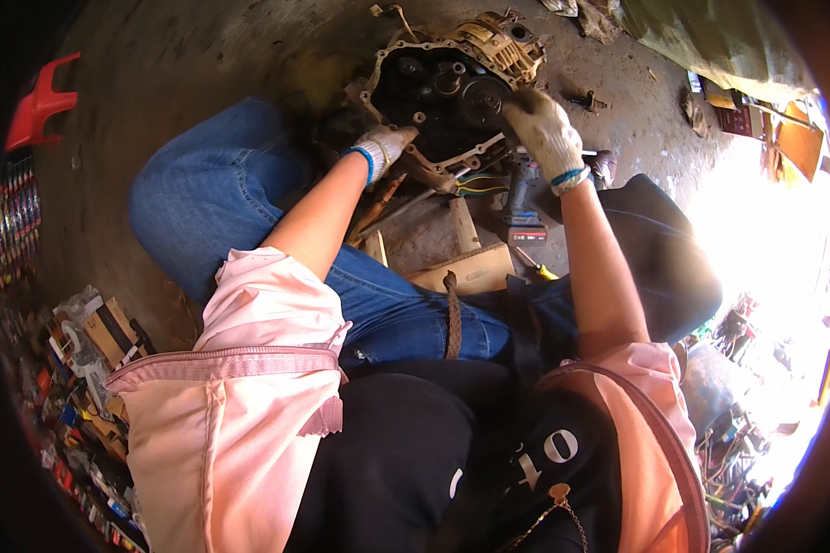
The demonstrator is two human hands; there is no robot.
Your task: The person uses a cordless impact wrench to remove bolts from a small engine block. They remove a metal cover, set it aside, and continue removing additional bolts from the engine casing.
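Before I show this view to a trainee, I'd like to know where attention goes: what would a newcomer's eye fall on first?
Probably the open metal housing at top centre, its dark inside showing, with the gloved left hand at its lower left edge and the gloved right hand at its right. Next, perhaps, the white glare at the right and what looks like a red stool at the far left.
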